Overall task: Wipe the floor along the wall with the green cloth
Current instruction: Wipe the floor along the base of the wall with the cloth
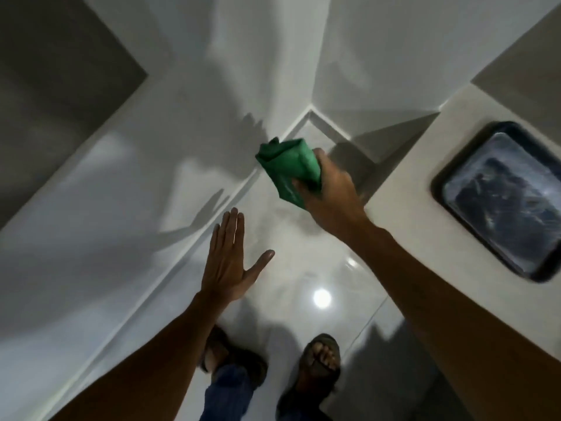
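Observation:
A folded green cloth is held up in the air by my right hand, whose fingers close around its lower right part. It hangs above the glossy white floor, in front of the corner where two white walls meet. The left wall runs along the floor with a white skirting strip at its base. My left hand is open, fingers straight and thumb spread, held flat over the floor beside that wall and touching nothing.
A cream countertop juts in on the right, with a dark rectangular tray on it. My two sandalled feet stand on the floor below. A ceiling light reflects on the tiles between my arms.

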A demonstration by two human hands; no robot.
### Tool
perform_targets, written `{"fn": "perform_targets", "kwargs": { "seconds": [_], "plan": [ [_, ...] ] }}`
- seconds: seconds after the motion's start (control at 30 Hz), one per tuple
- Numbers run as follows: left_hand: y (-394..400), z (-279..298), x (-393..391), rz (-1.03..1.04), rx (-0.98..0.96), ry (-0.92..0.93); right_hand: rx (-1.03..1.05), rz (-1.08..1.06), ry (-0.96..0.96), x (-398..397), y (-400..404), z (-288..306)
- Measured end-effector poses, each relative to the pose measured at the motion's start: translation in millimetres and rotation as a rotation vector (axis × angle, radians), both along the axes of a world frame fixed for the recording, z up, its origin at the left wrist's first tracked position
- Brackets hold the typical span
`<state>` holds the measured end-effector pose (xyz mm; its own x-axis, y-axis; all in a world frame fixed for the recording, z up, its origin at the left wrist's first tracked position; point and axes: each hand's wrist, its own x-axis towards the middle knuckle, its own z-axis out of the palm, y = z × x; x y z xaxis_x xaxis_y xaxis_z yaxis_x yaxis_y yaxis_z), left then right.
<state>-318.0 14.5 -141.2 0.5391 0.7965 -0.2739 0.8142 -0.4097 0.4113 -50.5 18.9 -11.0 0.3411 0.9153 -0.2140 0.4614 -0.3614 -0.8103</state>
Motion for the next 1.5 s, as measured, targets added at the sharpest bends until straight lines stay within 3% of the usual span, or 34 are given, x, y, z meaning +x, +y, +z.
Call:
{"fn": "perform_targets", "kwargs": {
  "seconds": [0.27, 0.43, 0.53, 0.6, 0.67, 0.73, 0.83, 0.9, 1.07, 1.17, 1.4, 1.5],
  "plan": [
    [-31, -133, -55, 0.319, -0.087, -0.001, 0.070, 0.172, -0.240, -54, 14, -146],
    [-50, -210, -73, 0.451, -0.058, 0.039, 0.246, 0.279, -0.403, -76, 20, -240],
    [-51, -245, -76, 0.531, -0.003, 0.017, 0.256, 0.396, -0.376, -106, 23, -302],
    [-52, -263, -81, 0.516, 0.028, 0.060, 0.158, 0.562, -0.265, -123, 23, -342],
    [-58, -280, -91, 0.462, 0.108, 0.093, 0.052, 0.769, -0.270, -133, 16, -376],
    [-62, -291, -102, 0.422, 0.176, 0.139, 0.122, 0.794, -0.292, -132, 12, -402],
    [-68, -298, -118, 0.421, 0.209, 0.194, 0.253, 0.690, -0.321, -126, 4, -418],
    [-69, -301, -122, 0.422, 0.224, 0.197, 0.205, 0.691, -0.442, -133, 4, -418],
    [-70, -312, -126, 0.394, 0.309, 0.170, 0.147, 0.773, -0.518, -169, 27, -416],
    [-73, -317, -130, 0.387, 0.331, 0.152, 0.164, 0.832, -0.620, -150, 36, -418],
    [-75, -321, -131, 0.383, 0.339, 0.148, 0.147, 0.440, -0.595, -120, 56, -414],
    [-76, -323, -131, 0.375, 0.341, 0.152, 0.112, 0.505, -0.523, -157, 43, -414]
  ]
}}
